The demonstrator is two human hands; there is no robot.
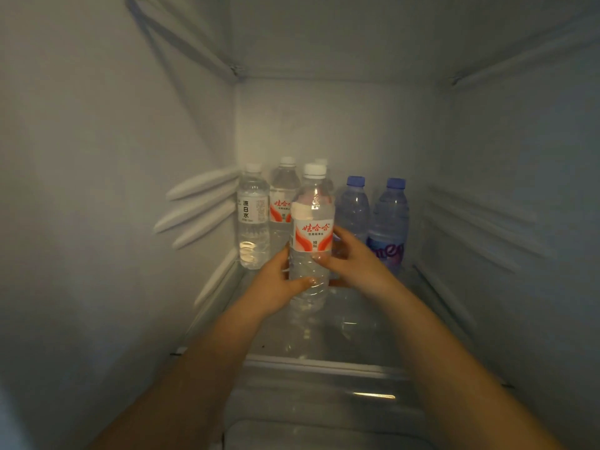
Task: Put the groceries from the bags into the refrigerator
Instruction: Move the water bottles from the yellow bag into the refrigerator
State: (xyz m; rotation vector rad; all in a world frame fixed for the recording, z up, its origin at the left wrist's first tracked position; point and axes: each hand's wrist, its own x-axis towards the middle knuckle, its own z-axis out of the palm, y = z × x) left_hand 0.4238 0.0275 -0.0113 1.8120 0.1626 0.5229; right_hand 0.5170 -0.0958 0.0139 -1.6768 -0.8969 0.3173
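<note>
Bottle (312,235) between both hands (upright)

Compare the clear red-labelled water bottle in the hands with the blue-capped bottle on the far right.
The clear red-and-white-labelled bottle has a white cap; the blue-tinted plastic bottle has a blue cap and a purple label. The first is gripped by the left hand and right hand near the front; the second stands untouched at the back of the glass shelf. Both are upright and capped.

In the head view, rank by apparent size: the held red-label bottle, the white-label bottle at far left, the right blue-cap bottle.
1. Held red-label bottle, though it is nearest the camera.
2. and 3. White-label bottle and right blue-cap bottle look alike; not ranked.
</note>
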